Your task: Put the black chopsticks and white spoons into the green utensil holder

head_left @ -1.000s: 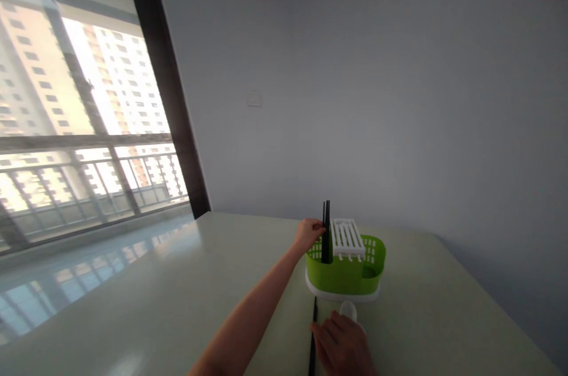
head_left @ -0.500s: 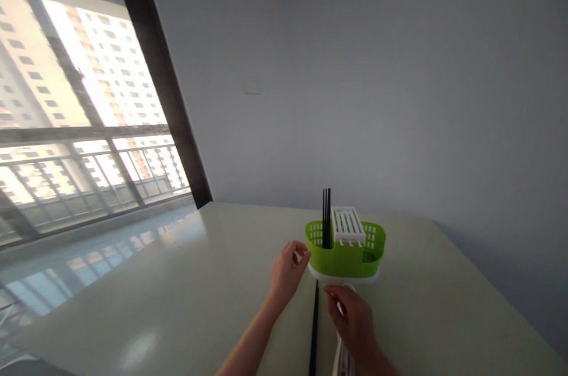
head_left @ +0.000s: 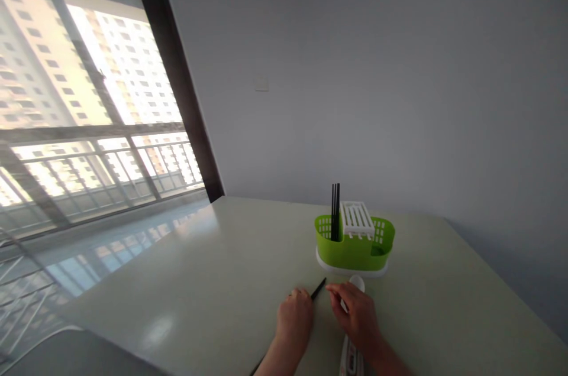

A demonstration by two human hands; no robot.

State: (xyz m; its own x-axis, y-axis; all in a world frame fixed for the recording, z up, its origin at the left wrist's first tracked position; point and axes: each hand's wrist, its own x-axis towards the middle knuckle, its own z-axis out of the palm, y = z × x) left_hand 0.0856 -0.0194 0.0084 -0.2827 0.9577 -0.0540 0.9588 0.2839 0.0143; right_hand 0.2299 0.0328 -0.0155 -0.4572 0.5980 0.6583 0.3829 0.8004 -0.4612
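Observation:
A black chopstick (head_left: 318, 288) slants over the near part of the table, and my left hand (head_left: 295, 318) is closed around its middle. One end points toward the green basket; the other emerges below my wrist. My right hand (head_left: 356, 312) has its fingers curled together, fingertips close to the chopstick's far tip, with nothing visible in them. Beneath the right hand lies a white spoon (head_left: 357, 282) with a thick handle, partly covered by the hand. Beyond both hands stands a green basket (head_left: 350, 253) on a white base, with several black chopsticks (head_left: 335, 213) upright in its left compartment.
A white slatted rack (head_left: 356, 218) with small hooks sits across the basket's middle. The pale table (head_left: 199, 299) reaches to a grey wall behind. A grey rounded edge (head_left: 75, 352) shows at the lower left, and tall windows stand on the left.
My left hand has come down from beside the basket and closed on the chopstick, which now lies at a slant. My right hand stays over the spoon. The view has shifted slightly left.

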